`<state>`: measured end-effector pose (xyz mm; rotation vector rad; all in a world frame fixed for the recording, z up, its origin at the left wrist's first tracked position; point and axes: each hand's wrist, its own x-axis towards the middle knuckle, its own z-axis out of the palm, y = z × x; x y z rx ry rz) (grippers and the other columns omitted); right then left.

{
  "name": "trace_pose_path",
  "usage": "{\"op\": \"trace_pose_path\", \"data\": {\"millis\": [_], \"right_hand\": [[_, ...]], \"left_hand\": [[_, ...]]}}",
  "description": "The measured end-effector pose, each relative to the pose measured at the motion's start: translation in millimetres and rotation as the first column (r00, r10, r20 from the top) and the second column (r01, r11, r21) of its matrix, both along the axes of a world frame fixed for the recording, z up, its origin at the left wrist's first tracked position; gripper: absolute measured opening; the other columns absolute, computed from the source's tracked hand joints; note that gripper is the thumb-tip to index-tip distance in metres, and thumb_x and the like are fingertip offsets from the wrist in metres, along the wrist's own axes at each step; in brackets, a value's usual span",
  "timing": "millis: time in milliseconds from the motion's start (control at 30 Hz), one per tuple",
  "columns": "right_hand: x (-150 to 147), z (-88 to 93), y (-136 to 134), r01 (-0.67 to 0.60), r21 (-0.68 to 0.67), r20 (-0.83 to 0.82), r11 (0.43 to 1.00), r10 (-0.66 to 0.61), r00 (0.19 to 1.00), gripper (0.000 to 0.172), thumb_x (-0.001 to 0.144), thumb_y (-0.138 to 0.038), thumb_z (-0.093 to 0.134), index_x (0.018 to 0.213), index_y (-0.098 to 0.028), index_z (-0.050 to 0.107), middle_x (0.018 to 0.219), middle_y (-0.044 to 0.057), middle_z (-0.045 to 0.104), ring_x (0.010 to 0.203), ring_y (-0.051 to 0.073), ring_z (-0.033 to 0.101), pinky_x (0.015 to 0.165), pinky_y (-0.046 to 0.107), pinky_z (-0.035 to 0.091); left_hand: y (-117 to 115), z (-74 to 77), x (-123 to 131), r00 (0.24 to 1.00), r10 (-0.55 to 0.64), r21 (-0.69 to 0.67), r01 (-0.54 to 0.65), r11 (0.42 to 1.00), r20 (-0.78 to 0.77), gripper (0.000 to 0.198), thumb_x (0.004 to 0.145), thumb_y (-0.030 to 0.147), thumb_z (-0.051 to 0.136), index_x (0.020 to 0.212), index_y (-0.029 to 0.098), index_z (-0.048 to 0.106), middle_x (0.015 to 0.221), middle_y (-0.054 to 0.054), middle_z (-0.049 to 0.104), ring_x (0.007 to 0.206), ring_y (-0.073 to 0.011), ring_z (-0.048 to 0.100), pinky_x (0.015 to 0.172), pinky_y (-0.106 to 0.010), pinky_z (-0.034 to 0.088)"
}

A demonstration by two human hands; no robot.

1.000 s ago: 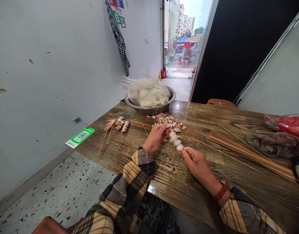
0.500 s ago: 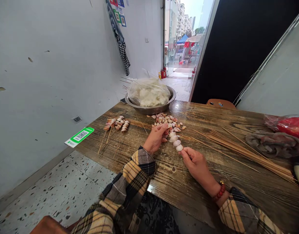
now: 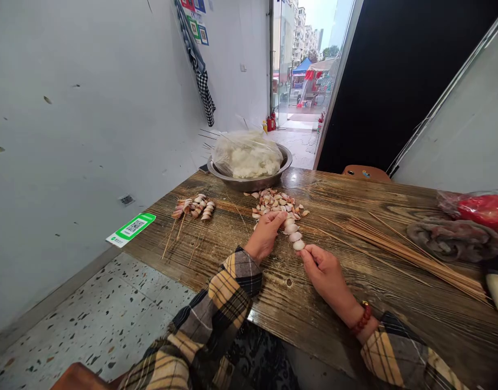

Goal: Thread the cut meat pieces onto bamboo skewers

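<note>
One pinch at each end of the garlic row (image 3: 293, 233). Left hand (image 3: 266, 235): thumb and fingers drawn together on the far end; cannot tell whether they grip a clove or the stick. Right hand (image 3: 322, 271): thumb and forefinger closed at the near end, against the lowest clove; other fingers curled under. Red bead bracelet (image 3: 361, 319) at that wrist.

Row slants between the hands, held over the bench (image 3: 273, 295). About four cloves in clear view, plump, whitish with a faint pink cast, packed one against the next.

Just beyond the left hand: loose pile of cloves (image 3: 275, 201), pinkish skins. Behind it, a steel bowl (image 3: 253, 184) with a clear bag of whitish stuff (image 3: 253, 157), contents unclear. Off to the left, three loaded skewers (image 3: 198, 207) side by side, bare ends toward the near edge. To the right, a fanned bundle of thin sticks (image 3: 419, 257); beside it, a crumpled grey cloth (image 3: 454, 239).
</note>
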<state>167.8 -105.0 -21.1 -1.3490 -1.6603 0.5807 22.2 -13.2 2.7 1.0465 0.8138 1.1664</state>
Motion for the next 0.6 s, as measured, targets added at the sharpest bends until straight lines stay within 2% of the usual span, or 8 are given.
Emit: {"op": "trace_pose_path", "data": {"millis": [167, 300, 400, 467, 600], "right_hand": [[1.6, -1.8, 4.7, -0.002, -0.043, -0.082, 0.999, -0.002, 0.997, 0.033, 0.092, -0.039, 0.042, 0.08, -0.017, 0.063, 0.058, -0.002, 0.053, 0.052, 0.011, 0.046, 0.052, 0.023, 0.032], [1.7, -2.6, 6.7, -0.05, -0.087, -0.201, 0.995, 0.032, 0.979, 0.036, 0.093, -0.043, 0.04, 0.086, -0.016, 0.063, 0.05, -0.006, 0.044, 0.045, 0.01, 0.04, 0.047, 0.022, 0.03], [1.5, -2.7, 7.3, -0.077, -0.103, -0.255, 0.992, 0.048, 0.966, 0.038, 0.093, -0.046, 0.041, 0.087, -0.015, 0.062, 0.049, -0.007, 0.041, 0.044, 0.01, 0.038, 0.046, 0.022, 0.03], [1.5, -2.5, 7.2, -0.089, -0.12, -0.264, 0.989, 0.055, 0.963, 0.038, 0.093, -0.047, 0.041, 0.087, -0.015, 0.062, 0.048, -0.007, 0.042, 0.043, 0.009, 0.038, 0.045, 0.022, 0.03], [2.0, -1.2, 6.3, -0.096, -0.173, -0.229, 0.98, 0.054, 0.972, 0.04, 0.092, -0.048, 0.042, 0.088, -0.015, 0.064, 0.049, -0.006, 0.046, 0.04, 0.009, 0.04, 0.043, 0.022, 0.031]], "left_hand": [[0.4, 4.2, 1.6, 0.992, -0.014, -0.003, 0.015, 1.0, 0.124, 0.035, 0.074, 0.048, 0.069, 0.069, 0.015, 0.061, 0.066, 0.001, 0.054, 0.06, -0.009, 0.045, 0.059, -0.022, 0.037], [-0.5, 10.3, -2.0, 0.977, -0.087, -0.113, 0.11, 0.987, 0.193, 0.039, 0.08, 0.055, 0.061, 0.08, 0.015, 0.064, 0.076, -0.005, 0.06, 0.067, -0.0139, 0.054, 0.063, -0.025, 0.044], [-2.5, 12.3, -1.4, 0.96, -0.153, -0.123, 0.186, 0.975, 0.236, 0.04, 0.077, 0.054, 0.065, 0.088, 0.015, 0.063, 0.083, -0.006, 0.062, 0.073, -0.0155, 0.058, 0.066, -0.027, 0.048], [-2.9, 11.7, -0.4, 0.952, -0.175, -0.097, 0.204, 0.974, 0.25, 0.038, 0.074, 0.049, 0.07, 0.087, 0.014, 0.062, 0.082, -0.005, 0.061, 0.072, -0.0141, 0.057, 0.066, -0.027, 0.049], [-1.1, 9.0, -1.4, 0.962, -0.149, -0.076, 0.17, 0.982, 0.227, 0.032, 0.072, 0.042, 0.073, 0.08, 0.012, 0.063, 0.078, -0.004, 0.061, 0.066, -0.0116, 0.055, 0.063, -0.025, 0.049]]}}
